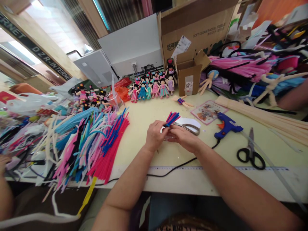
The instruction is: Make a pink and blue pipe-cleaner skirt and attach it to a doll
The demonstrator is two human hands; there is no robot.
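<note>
A short bundle of pink and blue pipe cleaners (172, 118) sticks up from between my two hands over the middle of the table. My left hand (156, 134) pinches its base, thumb and forefinger closed. From the other side my right hand (184, 138) meets it, fingers curled in against the lower end, which the fingers partly hide. Just behind my right hand lie grey-handled scissors (193, 129) on a white piece (190, 122). To the right rest a blue glue gun (227, 125) and black-handled scissors (251, 154).
Loose pipe cleaners (113, 144) are heaped at left. Several small dolls (149, 88) stand at the back near a small cardboard box (189, 75). A black cord (168, 172) crosses a ruler (228, 168) along the front edge. Beige pipe cleaners (264, 117) lie at right. Other people's arms (295, 98) show at both sides.
</note>
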